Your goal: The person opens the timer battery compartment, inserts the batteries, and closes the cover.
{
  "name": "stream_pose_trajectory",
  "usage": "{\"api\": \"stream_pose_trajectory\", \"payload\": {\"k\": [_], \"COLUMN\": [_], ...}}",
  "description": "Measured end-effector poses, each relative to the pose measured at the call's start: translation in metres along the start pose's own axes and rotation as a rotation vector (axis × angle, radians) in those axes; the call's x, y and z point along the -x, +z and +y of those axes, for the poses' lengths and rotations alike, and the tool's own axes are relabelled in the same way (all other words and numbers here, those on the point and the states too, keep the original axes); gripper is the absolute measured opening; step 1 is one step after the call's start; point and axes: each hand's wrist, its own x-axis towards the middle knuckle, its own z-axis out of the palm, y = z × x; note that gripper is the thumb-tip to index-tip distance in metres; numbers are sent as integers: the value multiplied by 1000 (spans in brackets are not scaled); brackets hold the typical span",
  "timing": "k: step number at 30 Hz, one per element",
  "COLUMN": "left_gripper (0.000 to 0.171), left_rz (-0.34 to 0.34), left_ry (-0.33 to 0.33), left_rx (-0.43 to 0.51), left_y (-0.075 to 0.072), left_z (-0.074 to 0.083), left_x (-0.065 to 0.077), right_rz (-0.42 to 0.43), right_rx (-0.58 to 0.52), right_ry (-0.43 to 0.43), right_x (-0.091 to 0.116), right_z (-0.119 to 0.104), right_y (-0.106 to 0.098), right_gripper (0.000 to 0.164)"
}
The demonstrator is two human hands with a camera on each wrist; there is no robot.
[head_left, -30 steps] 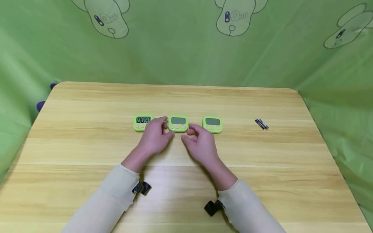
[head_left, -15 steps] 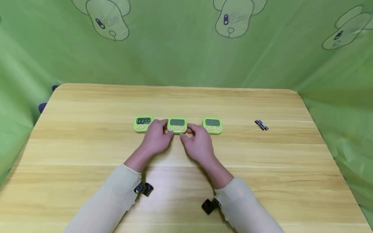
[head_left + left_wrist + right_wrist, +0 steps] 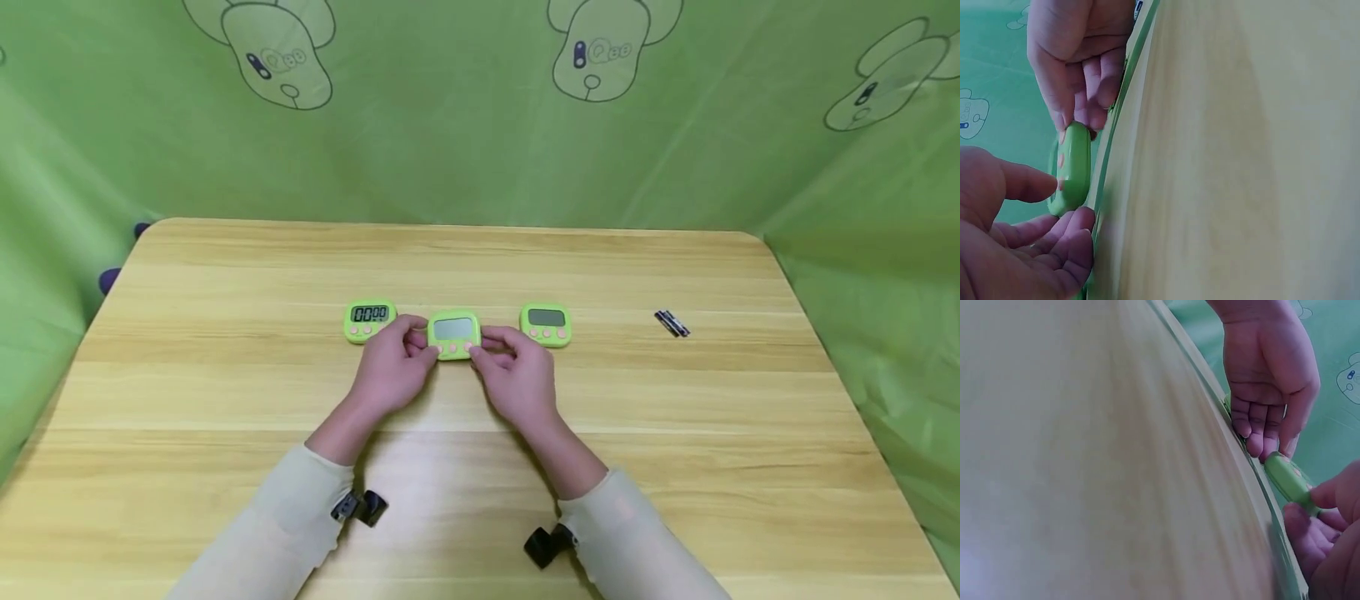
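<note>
Both hands hold a green digital timer (image 3: 453, 330) with a blank screen and pink buttons, tilted up from the table. My left hand (image 3: 395, 362) pinches its left side, thumb on the front near a button and fingers behind. On the other side my right hand (image 3: 519, 375) grips the right end, its thumb at the lower right corner. In the left wrist view the timer (image 3: 1074, 165) shows edge-on between the two hands. A second green timer (image 3: 360, 323), reading 00:00, lies left of the left hand, partly covered by it. A third timer (image 3: 546, 325), screen blank, lies to the right.
Two small dark batteries (image 3: 672, 323) lie side by side on the right part of the wooden table (image 3: 675, 433). A green curtain (image 3: 450, 158) with cartoon prints hangs behind the table and at its sides.
The middle timer lay flat between the hands; now both hands grip it, and it is tilted up and a little nearer the person. The other two timers and the batteries have stayed put.
</note>
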Motion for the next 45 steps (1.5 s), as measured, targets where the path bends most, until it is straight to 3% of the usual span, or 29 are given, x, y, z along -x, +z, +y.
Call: {"api": "stream_pose_trajectory", "payload": {"k": [6, 13, 21, 30, 38, 45], "left_gripper": [48, 70, 71, 76, 82, 83], "left_rz": [-12, -34, -27, -37, -95, -103], "left_ry": [-21, -4, 27, 64, 82, 165], "left_rx": [83, 67, 88, 96, 124, 121], "left_y": [-2, -3, -4, -6, -6, -6], "left_z": [-2, -3, -5, -7, -11, -14], "left_x": [5, 8, 10, 11, 12, 13], "right_rz": [5, -9, 5, -3, -25, -42], "right_rx": [-105, -184, -178, -239, -317, -309], "right_ry": [-47, -135, -185, -116, 61, 120], "right_x": [5, 9, 14, 12, 13, 14], "right_z": [0, 0, -11, 3, -3, -4], "right_y": [-2, -2, -1, 2, -2, -1], "right_gripper": [30, 31, 27, 28, 29, 30]}}
